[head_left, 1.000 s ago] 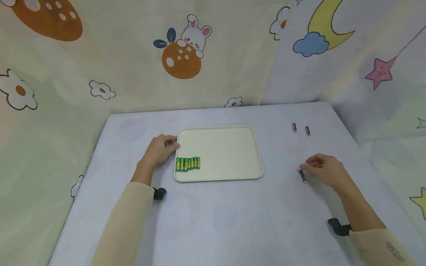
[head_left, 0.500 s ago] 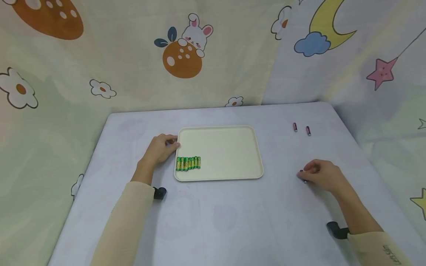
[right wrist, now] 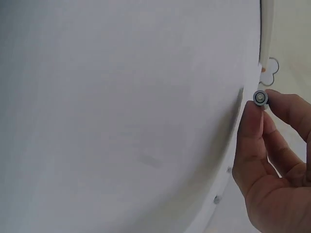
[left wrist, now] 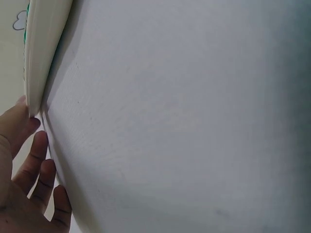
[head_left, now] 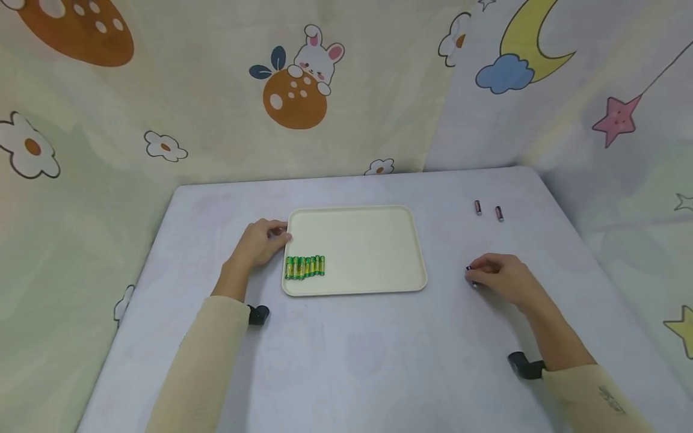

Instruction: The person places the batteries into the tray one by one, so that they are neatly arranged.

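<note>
A cream rectangular tray [head_left: 368,240] lies on the white-covered table. My left hand [head_left: 261,243] holds the tray's left edge; the left wrist view has the thumb and index finger at the rim and the other fingers loosely bent below. Inside the tray, a row of several green-and-yellow batteries [head_left: 305,267] stands side by side in the near left corner. To the right of the tray, my right hand [head_left: 503,278] pinches a dark battery [right wrist: 260,97] between thumb and index finger, its round end showing in the right wrist view. Most of that battery is covered by the fingers in the head view.
Two small reddish-dark batteries, a left one [head_left: 478,207] and a right one [head_left: 499,213], lie at the table's far right. A patterned cloth [head_left: 216,90] with cartoon prints hangs behind and around the table [head_left: 346,355].
My right hand has closed its fingertips on the dark battery, picked it up and carried it left toward the tray. The left hand stays at the tray's edge.
</note>
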`<state>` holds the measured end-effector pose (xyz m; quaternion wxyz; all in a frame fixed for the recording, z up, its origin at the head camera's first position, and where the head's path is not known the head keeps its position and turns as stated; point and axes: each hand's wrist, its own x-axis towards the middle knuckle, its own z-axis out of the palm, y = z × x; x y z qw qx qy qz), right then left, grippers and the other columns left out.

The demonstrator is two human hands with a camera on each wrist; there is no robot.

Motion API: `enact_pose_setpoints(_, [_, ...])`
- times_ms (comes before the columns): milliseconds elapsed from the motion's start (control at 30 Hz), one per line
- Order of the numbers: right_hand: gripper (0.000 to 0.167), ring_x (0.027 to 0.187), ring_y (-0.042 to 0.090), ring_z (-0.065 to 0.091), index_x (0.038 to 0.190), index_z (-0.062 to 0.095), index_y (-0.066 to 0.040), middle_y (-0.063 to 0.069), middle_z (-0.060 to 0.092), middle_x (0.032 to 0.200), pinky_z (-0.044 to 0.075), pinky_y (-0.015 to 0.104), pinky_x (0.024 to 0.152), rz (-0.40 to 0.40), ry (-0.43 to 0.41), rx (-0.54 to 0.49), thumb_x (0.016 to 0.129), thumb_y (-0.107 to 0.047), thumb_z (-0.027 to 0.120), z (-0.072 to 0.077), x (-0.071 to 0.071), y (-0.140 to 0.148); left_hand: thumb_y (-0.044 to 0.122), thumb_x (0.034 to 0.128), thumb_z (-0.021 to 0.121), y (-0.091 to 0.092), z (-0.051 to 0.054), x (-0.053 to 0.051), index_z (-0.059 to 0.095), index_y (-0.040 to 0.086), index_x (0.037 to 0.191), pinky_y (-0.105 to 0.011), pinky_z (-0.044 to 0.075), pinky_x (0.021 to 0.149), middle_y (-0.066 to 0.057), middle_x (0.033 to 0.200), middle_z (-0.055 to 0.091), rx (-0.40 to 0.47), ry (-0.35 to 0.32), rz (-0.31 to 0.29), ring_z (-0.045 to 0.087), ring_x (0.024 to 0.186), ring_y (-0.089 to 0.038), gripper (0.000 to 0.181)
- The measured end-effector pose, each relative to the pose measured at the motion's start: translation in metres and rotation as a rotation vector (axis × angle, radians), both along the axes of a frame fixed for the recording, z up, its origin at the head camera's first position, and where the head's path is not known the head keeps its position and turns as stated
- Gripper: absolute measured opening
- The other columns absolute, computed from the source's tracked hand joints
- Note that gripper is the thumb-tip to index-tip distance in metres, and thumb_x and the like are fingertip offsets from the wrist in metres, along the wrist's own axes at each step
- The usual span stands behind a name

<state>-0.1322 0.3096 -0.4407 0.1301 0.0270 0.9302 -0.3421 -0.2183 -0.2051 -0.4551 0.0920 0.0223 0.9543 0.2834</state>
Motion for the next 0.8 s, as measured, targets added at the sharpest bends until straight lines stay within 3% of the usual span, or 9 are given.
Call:
enact_pose_setpoints(200, [0.037, 0.1, 0.019, 0.067, 0.122, 0.067, -0.001, 0.015, 0.072, 0.114, 0.058, 0.026, 0.085, 0.009, -0.015, -0.209, 0.099, -0.03, 0.071, 0.007, -0.01, -0.028, 0.037, 0.103, 0.062, -0.002, -0.002, -0.001, 0.06, 0.012, 0.143, -0.052, 0.042, 0.107, -0.014, 0.129, 0.061, 0.014, 0.006, 0.0, 0.052, 0.121, -0.033, 0.047])
enact_pose_setpoints(367, [0.035, 0.098, 0.016, 0.068, 0.122, 0.065, 0.004, 0.02, 0.069, 0.115, 0.059, 0.025, 0.086, 0.017, -0.021, -0.352, 0.1, -0.023, 0.07, 0.007, -0.02, -0.058, 0.037, 0.1028, 0.062, -0.004, -0.004, 0.0, 0.061, 0.011, 0.143, -0.052, 0.043, 0.106, -0.014, 0.129, 0.061, 0.018, 0.005, 0.005, 0.052, 0.12, -0.033, 0.047])
enact_pose_setpoints(567, [0.032, 0.09, 0.016, 0.07, 0.12, 0.067, 0.005, 0.017, 0.073, 0.105, 0.059, 0.025, 0.082, 0.011, 0.011, -0.39, 0.099, -0.019, 0.07, -0.003, -0.032, -0.094, 0.037, 0.1027, 0.062, -0.003, -0.004, 0.0, 0.061, 0.012, 0.142, -0.051, 0.044, 0.105, -0.013, 0.128, 0.061, 0.012, 0.006, 0.006, 0.054, 0.119, -0.032, 0.047])
enact_pose_setpoints(800, [0.025, 0.088, 0.019, 0.072, 0.115, 0.07, -0.002, 0.01, 0.075, 0.098, 0.056, 0.027, 0.081, 0.046, -0.008, -0.353, 0.099, -0.021, 0.071, -0.006, -0.041, -0.137, 0.037, 0.1029, 0.062, -0.001, -0.001, -0.001, 0.062, 0.013, 0.142, -0.051, 0.044, 0.105, -0.013, 0.128, 0.062, 0.008, 0.001, 0.009, 0.054, 0.119, -0.032, 0.046])
